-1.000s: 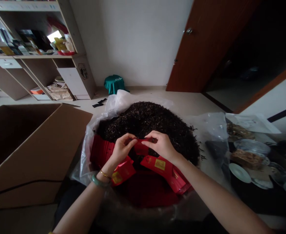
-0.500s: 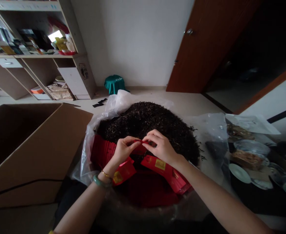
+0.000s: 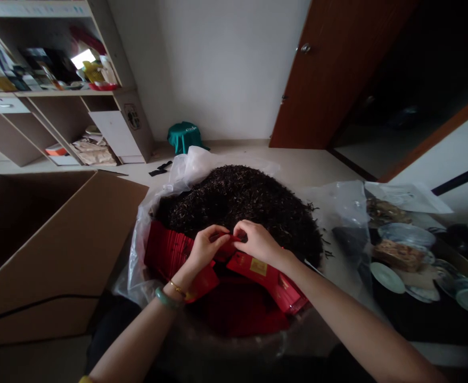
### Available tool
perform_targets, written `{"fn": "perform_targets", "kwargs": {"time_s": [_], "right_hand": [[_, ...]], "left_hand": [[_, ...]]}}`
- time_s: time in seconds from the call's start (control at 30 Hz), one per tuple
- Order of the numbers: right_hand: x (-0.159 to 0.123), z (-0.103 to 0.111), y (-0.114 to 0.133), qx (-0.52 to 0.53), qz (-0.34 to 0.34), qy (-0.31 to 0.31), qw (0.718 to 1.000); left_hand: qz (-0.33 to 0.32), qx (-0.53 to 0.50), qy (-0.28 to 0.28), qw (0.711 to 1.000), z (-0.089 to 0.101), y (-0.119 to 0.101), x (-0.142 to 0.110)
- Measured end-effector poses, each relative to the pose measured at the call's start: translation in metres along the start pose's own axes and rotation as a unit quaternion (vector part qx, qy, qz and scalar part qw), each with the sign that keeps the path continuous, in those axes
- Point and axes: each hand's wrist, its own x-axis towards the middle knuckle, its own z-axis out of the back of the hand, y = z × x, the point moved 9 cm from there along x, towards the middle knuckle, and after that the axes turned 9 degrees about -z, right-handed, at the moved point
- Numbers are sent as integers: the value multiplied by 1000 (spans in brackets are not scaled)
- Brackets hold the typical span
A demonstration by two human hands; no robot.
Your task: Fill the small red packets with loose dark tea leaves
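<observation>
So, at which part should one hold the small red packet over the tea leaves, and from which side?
Probably at its top edge, one corner per hand, from the near side. The small red packet is flat and its top is uppermost; the left hand and right hand already pinch it there above the tea leaves.

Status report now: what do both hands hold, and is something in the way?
Left hand and right hand both pinch one small red packet. Packet held over the heap of dark tea leaves. More red packets beside; nothing blocks the hands.
</observation>
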Motion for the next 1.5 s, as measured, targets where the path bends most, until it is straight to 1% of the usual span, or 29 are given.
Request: {"fn": "perform_targets", "kwargs": {"time_s": [0.07, 0.1, 0.17, 0.2, 0.33, 0.47, 0.5, 0.57, 0.63, 0.7, 0.77, 0.9, 0.93, 1.0, 1.07, 1.13, 1.23, 1.3, 1.4, 1.43, 1.5], "right_hand": [[1, -5, -1, 0, -4, 21, 1000], [1, -7, -1, -5, -2, 28, 1000], [0, -9, 2, -23, 5, 42, 999], [0, -11, 4, -38, 11, 48, 998], [-5, -13, 20, -122, 35, 65, 990], [-12, -19, 36, -213, 59, 91, 971], [-14, -21, 38, -228, 65, 100, 966], [-17, -25, 41, -247, 71, 118, 959], [-18, -26, 41, -256, 65, 127, 956], [-17, -24, 39, -261, 58, 126, 955], [-14, -19, 37, -260, 56, 110, 957], [-11, -7, 36, -246, 61, 71, 965], [-11, -5, 35, -245, 62, 67, 965], [-12, -5, 35, -254, 67, 64, 963], [-13, -7, 35, -271, 70, 71, 958], [-14, -12, 33, -285, 64, 91, 952], [-15, -16, 31, -291, 49, 117, 948], [-14, -17, 31, -288, 49, 120, 949], [-13, -14, 31, -255, 61, 100, 960], [-11, -12, 31, -227, 65, 86, 968], [-8, -5, 30, -138, 63, 47, 987]], "left_hand": [[-58, 57, 18, 997, 2, -14, 1], [-95, 100, 36, 990, 2, -23, 2], [-160, 200, 93, 962, 0, -39, 1], [-182, 242, 112, 946, 0, -44, 1], [-227, 364, 135, 893, 6, -58, 0], [-294, 457, 214, 812, -9, -65, -10], [-302, 472, 229, 796, -13, -64, -13], [-305, 488, 246, 780, -17, -63, -15], [-306, 485, 248, 781, -17, -62, -16], [-310, 467, 238, 793, -15, -62, -16], [-314, 435, 214, 816, -10, -64, -14], [-305, 330, 146, 881, 2, -66, -9], [-297, 307, 136, 894, 3, -65, -8], [-274, 277, 134, 911, 3, -61, -6], [-249, 268, 147, 919, 0, -55, -6], [-239, 267, 160, 920, -3, -53, -6], [-247, 268, 166, 916, -7, -54, -8], [-252, 272, 167, 914, -8, -55, -8], [-245, 277, 158, 916, -5, -54, -6], [-241, 274, 149, 919, -3, -54, -5], [-225, 257, 121, 932, 4, -54, -3]]}}
